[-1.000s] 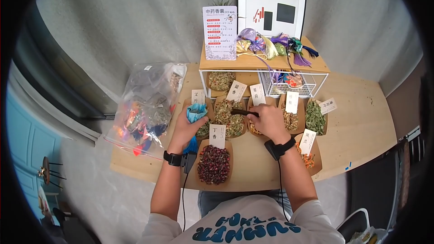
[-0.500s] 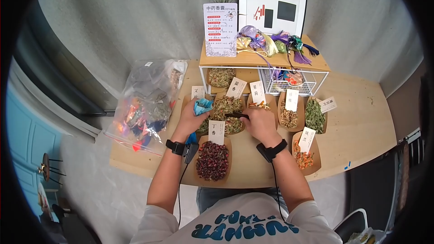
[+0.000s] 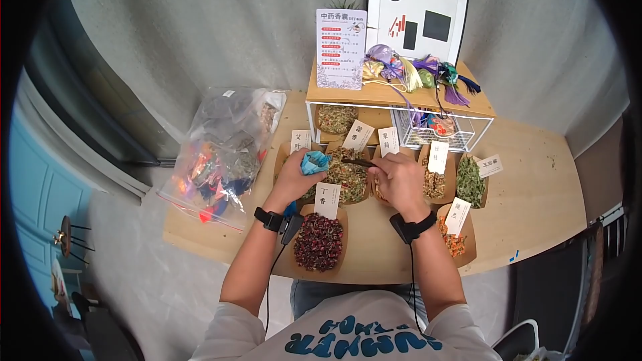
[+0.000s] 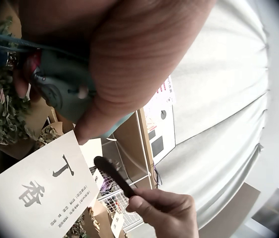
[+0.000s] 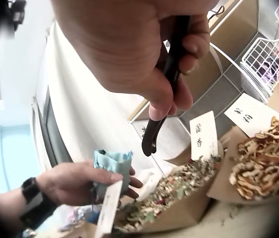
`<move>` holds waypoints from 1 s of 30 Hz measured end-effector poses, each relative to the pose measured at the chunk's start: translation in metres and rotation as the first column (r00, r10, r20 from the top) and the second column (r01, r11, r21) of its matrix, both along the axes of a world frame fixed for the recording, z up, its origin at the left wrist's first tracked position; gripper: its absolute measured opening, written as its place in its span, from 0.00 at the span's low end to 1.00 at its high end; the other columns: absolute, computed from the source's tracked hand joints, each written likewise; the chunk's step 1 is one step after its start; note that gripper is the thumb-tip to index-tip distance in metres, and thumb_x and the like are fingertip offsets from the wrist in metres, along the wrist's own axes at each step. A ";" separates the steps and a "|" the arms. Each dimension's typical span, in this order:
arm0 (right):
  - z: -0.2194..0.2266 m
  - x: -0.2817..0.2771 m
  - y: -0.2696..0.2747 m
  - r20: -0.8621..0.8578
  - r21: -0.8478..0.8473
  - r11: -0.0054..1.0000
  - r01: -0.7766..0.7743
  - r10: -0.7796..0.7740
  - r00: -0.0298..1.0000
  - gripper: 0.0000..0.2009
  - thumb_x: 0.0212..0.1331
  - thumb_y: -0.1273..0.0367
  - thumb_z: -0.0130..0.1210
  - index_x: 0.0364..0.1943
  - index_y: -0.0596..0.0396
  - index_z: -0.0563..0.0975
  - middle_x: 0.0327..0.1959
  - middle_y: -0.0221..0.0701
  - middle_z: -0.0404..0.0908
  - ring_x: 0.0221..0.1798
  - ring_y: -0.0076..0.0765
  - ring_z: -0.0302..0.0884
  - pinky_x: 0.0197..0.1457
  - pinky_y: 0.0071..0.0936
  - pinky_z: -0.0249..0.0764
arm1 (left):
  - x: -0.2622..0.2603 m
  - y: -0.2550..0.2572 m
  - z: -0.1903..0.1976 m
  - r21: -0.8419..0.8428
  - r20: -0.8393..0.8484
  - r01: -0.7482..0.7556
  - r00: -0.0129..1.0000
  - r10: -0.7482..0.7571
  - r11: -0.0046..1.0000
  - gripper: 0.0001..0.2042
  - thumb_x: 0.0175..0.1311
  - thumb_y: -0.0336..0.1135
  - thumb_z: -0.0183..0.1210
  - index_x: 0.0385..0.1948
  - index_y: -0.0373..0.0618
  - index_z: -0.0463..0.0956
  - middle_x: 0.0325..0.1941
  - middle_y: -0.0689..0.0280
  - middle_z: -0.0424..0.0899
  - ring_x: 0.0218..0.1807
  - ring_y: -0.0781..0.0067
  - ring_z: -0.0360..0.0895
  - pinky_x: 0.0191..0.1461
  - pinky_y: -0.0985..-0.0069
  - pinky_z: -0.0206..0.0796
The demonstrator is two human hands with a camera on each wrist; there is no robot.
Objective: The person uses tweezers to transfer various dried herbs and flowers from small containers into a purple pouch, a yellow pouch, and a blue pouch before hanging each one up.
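Note:
My left hand (image 3: 292, 180) grips a light-blue cloth drawstring pouch (image 3: 314, 162), its gathered mouth facing up in the head view. A blue tassel hangs below the hand. Pinched between thumb and fingers of my right hand (image 3: 402, 180) is a slim dark spoon (image 5: 159, 119), its rounded end pointing toward the pouch. In the right wrist view the spoon hangs above a paper tray of mixed dried herbs (image 5: 171, 193). Left-hand fingers wrap the pouch beside a white label card (image 4: 35, 193). A tray of dark red dried buds (image 3: 317, 244) sits nearer the body.
More paper trays hold dried leaves (image 3: 470, 184), orange petals (image 3: 455, 244) and pale pieces. A wooden shelf (image 3: 401, 97) at the back carries finished tasselled sachets (image 3: 401, 70) and a sign (image 3: 341, 47). A wire basket (image 3: 438, 130) stands beneath. Left lies a clear plastic bag (image 3: 224, 160).
The spoon dipped left to the mixed herbs, then rose a little above them. My left hand with the pouch has moved right, closer to the spoon. The head view has shifted slightly.

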State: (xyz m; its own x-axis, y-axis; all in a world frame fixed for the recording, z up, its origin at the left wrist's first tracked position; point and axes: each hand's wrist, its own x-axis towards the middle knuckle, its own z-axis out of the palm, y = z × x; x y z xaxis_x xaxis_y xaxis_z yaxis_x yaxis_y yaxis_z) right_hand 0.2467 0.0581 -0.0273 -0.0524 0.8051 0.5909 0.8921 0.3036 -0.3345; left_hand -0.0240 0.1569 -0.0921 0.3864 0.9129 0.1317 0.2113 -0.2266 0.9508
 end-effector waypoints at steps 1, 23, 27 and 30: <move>0.008 -0.002 0.001 -0.011 0.000 1.000 -0.017 0.017 1.000 0.07 0.56 0.69 0.73 0.37 0.53 0.90 0.31 0.32 0.86 0.40 0.46 0.86 0.42 0.42 0.81 | 0.000 0.000 0.001 -0.019 0.018 0.014 1.000 -0.014 1.000 0.25 0.58 0.30 0.79 0.56 0.39 0.79 0.51 0.60 0.84 0.53 0.68 0.83 0.58 0.68 0.76; 0.001 -0.008 0.026 0.210 -0.195 0.981 -0.026 0.068 0.975 0.07 0.58 0.63 0.72 0.32 0.50 0.90 0.33 0.37 0.88 0.40 0.49 0.89 0.46 0.45 0.84 | -0.006 -0.021 0.016 -0.068 0.174 -0.047 0.983 0.059 0.997 0.19 0.68 0.28 0.74 0.56 0.40 0.78 0.48 0.71 0.86 0.50 0.80 0.82 0.56 0.76 0.76; 0.010 0.018 0.014 0.188 -0.243 0.970 0.009 0.038 0.982 0.09 0.58 0.61 0.72 0.33 0.51 0.91 0.30 0.39 0.89 0.38 0.48 0.90 0.45 0.45 0.84 | -0.007 -0.022 0.019 -0.049 0.155 -0.059 0.986 0.066 0.997 0.20 0.68 0.28 0.74 0.57 0.39 0.78 0.49 0.70 0.86 0.50 0.80 0.82 0.57 0.76 0.76; -0.012 0.029 0.016 0.149 -0.280 0.951 0.130 -0.091 0.985 0.10 0.60 0.60 0.72 0.35 0.51 0.92 0.30 0.40 0.90 0.35 0.51 0.89 0.43 0.49 0.83 | -0.003 -0.019 0.018 -0.052 0.152 -0.052 0.987 0.060 0.997 0.21 0.67 0.29 0.75 0.58 0.38 0.77 0.49 0.69 0.86 0.51 0.79 0.82 0.57 0.76 0.76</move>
